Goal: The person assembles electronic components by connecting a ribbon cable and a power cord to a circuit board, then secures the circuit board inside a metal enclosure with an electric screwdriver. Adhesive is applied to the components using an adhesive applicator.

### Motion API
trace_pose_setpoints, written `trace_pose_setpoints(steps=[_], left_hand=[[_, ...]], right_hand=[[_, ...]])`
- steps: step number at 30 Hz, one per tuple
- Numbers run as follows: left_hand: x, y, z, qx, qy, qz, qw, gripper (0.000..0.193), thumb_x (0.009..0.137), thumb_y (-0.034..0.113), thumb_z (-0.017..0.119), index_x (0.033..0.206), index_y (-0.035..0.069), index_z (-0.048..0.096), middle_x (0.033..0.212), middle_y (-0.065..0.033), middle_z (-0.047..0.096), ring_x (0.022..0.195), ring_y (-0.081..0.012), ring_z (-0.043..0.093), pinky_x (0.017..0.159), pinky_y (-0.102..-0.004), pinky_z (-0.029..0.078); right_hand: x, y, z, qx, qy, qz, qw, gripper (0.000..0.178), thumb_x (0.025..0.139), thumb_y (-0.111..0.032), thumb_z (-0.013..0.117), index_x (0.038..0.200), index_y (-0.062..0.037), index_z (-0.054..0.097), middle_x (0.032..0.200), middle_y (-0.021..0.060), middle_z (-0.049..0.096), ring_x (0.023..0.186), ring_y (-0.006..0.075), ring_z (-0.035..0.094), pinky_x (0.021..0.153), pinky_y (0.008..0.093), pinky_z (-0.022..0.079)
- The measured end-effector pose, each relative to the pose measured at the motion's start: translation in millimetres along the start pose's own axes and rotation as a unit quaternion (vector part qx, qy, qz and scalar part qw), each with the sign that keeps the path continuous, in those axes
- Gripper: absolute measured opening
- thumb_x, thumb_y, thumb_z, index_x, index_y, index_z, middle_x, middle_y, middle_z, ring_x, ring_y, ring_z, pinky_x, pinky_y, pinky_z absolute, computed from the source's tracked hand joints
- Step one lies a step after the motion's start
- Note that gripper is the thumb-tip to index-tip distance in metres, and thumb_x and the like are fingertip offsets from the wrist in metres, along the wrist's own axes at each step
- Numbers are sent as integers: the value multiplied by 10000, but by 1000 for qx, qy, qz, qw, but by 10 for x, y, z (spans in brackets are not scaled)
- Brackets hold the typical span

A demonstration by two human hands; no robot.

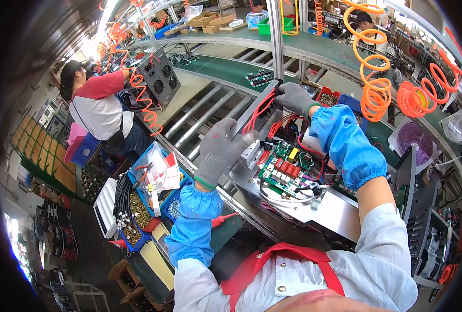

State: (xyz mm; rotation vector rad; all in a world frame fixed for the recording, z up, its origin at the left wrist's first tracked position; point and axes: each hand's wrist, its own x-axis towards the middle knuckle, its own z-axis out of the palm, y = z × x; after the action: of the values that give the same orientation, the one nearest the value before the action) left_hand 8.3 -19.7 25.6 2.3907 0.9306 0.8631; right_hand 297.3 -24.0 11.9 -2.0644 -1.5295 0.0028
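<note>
A metal chassis (340,210) with its top off lies in front of me. Inside are a green circuit board (280,169) with red and yellow components and bundles of red wires (262,112). A dark grey end panel (251,115) stands tilted at its far left side. My left hand (221,151), in a grey glove, grips the near end of this panel, thumb on the inner side. My right hand (296,99), gloved alike, is closed around its far end, next to a black part; its fingertips are partly hidden. Blue sleeve covers wrap both forearms.
Left of me are blue bins (137,208) with brass fittings, black cables and pliers. A roller conveyor (205,117) runs beyond the chassis. Orange coiled hoses (374,73) hang at right, near a purple fan (414,140). A co-worker (98,109) handles a grey case (161,78).
</note>
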Motion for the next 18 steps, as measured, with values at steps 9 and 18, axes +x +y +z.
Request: trace_pose_setpoints(steps=[9,18], left_hand=[[47,103,5,96,-14,20,995,594,728,542,751,1024,56,582,899,-117,615,857,-291,637,742,-414,500],[47,130,52,98,12,60,993,543,735,486,746,1015,47,591,903,-128,620,840,-305,631,739,-420,493]], right_hand=[[115,205,82,281,-135,145,939,215,832,-172,662,809,39,697,635,37,590,517,118,522,464,282,395],[256,475,160,-5,-85,-266,960,159,749,-134,686,763,24,682,653,124,633,568,148,622,538,322,495]])
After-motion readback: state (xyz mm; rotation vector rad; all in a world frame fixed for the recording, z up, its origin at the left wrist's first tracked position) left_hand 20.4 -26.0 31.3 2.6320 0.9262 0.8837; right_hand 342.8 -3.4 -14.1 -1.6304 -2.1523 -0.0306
